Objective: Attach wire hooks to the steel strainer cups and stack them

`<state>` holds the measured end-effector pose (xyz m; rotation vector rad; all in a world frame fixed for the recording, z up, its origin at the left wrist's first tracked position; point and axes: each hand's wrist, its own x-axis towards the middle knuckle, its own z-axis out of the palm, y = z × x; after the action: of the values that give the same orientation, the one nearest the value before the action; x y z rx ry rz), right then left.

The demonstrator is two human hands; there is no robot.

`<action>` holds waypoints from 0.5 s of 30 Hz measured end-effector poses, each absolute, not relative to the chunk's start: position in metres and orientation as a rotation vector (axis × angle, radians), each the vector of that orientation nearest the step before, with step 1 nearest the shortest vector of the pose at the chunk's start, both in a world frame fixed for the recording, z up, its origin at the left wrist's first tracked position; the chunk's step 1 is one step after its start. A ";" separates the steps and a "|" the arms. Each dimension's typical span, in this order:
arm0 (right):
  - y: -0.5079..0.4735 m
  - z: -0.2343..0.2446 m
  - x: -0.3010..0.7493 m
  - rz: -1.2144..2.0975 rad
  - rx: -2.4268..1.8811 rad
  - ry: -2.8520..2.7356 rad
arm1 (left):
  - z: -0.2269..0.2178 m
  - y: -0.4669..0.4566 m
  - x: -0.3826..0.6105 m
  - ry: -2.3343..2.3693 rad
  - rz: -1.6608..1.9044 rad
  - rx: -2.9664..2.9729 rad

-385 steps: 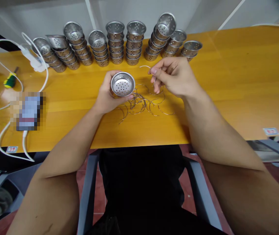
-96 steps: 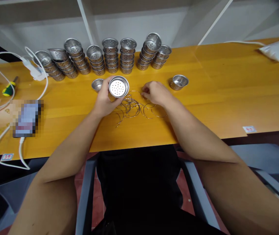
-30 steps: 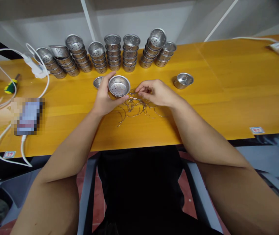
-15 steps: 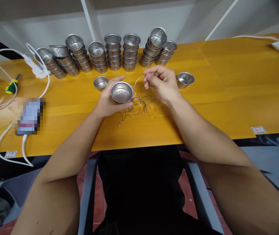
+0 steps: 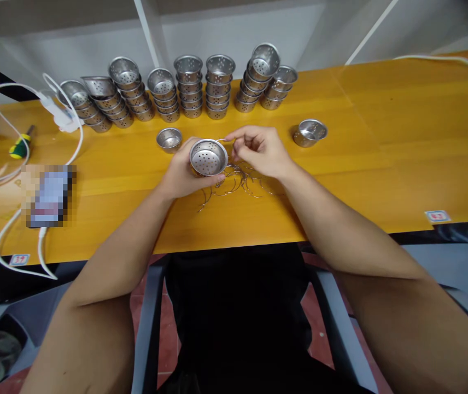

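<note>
My left hand (image 5: 179, 174) is wrapped round a perforated metal cup (image 5: 208, 157), its mouth tilted up towards me. At the cup's far right rim my right hand (image 5: 261, 150) has its fingers curled, index finger stretched forward. A short piece of thin curved wire (image 5: 221, 140) shows between that fingertip and the rim; the rest of it is hidden. Below both hands lies a loose heap of curved wires (image 5: 238, 178) on the table. One small metal cup (image 5: 169, 140) stands just behind my left hand, and another cup (image 5: 310, 133) to the right of my right hand.
Several stacks of perforated cups (image 5: 217, 87) line the back of the wooden table (image 5: 381, 164). On the left are a blurred phone (image 5: 49, 197) with white cables, a power adapter (image 5: 64, 117) and a green-and-yellow screwdriver (image 5: 21, 146). Number labels (image 5: 438, 216) mark the front edge.
My right hand has moved left and slightly down, bringing the wire to the cup's rim. My left hand has shifted the cup slightly right. The view has turned a little.
</note>
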<state>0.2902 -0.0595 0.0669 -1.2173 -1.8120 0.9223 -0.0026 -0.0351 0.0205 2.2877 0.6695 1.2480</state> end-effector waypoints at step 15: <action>-0.064 0.061 0.284 0.974 -1.161 -1.870 | 0.021 -0.036 0.001 0.671 1.169 2.408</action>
<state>0.2840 -0.0638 0.0606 -1.1611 -1.8703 0.9742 0.0009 -0.0363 0.0208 2.4081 0.6714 1.1694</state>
